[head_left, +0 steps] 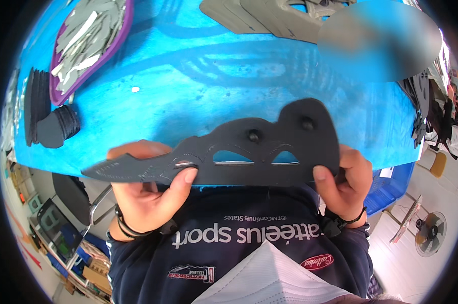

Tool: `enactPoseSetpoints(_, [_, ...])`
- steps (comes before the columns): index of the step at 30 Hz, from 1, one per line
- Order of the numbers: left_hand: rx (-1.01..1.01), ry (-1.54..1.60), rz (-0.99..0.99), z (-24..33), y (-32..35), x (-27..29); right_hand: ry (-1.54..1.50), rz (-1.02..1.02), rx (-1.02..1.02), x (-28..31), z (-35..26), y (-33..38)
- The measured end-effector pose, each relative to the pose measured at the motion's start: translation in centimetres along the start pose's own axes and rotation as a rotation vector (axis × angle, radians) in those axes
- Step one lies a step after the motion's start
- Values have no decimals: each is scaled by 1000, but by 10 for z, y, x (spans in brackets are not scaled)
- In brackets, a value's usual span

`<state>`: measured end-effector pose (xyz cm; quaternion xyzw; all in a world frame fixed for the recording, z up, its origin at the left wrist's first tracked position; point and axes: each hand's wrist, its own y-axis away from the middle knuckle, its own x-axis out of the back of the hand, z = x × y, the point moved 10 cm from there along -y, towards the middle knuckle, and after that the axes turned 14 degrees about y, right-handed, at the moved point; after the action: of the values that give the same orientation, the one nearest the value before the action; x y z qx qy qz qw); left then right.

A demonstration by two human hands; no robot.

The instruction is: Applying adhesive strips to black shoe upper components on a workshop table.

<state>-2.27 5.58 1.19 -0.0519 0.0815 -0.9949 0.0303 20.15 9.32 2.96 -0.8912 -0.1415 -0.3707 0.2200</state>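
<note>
A long, flat black cut-out panel (pixel 224 152) lies across my two hands above the near edge of the blue table. It tapers to a point at the left and has a rounded lobe at the right. Several openings run along it, and two round dark knobs or dimples sit near its upper edge. My left hand (pixel 148 187) grips the narrow part, thumb on the face and fingers behind. My right hand (pixel 348 177) pinches the lower corner of the broad end, its thumb in front. The fingers behind the panel are partly hidden.
The blue table (pixel 153 101) carries a purple-rimmed basket (pixel 129 25) of grey and white strips. Beside it stand stacked black pieces (pixel 38 106). Grey flat pieces (pixel 259 20) lie at the far side, dark pieces (pixel 416 96) at the right edge. A blue crate (pixel 391 190) and a fan (pixel 431 233) stand beyond.
</note>
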Motion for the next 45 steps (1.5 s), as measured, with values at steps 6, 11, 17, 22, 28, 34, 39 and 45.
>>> enactPoseSetpoints(6, [183,699,-22,-5,2,-17,-748,86,-193,-5,7,20])
enactPoseSetpoints(11, [179,851,-161,10,5,-38,-764,-52,-172,-10,-1,22])
enactPoseSetpoints(17, [177,809,-307,35,23,-61,-487,-366,73,-31,-70,13])
enactPoseSetpoints(22, [254,1008,-422,53,34,-77,-1214,-727,-217,-57,-83,26])
enactPoseSetpoints(28, [126,1001,-39,38,33,-53,-1435,-223,-182,-64,-58,42])
enactPoseSetpoints(34, [-36,843,-97,33,33,-50,-1425,-88,-167,-56,-46,41])
enactPoseSetpoints(39, [-70,1107,-62,38,33,-64,-1240,-7,-97,-47,-53,40])
enactPoseSetpoints(45, [50,1117,-182,34,35,-64,-570,-163,30,-23,-62,32])
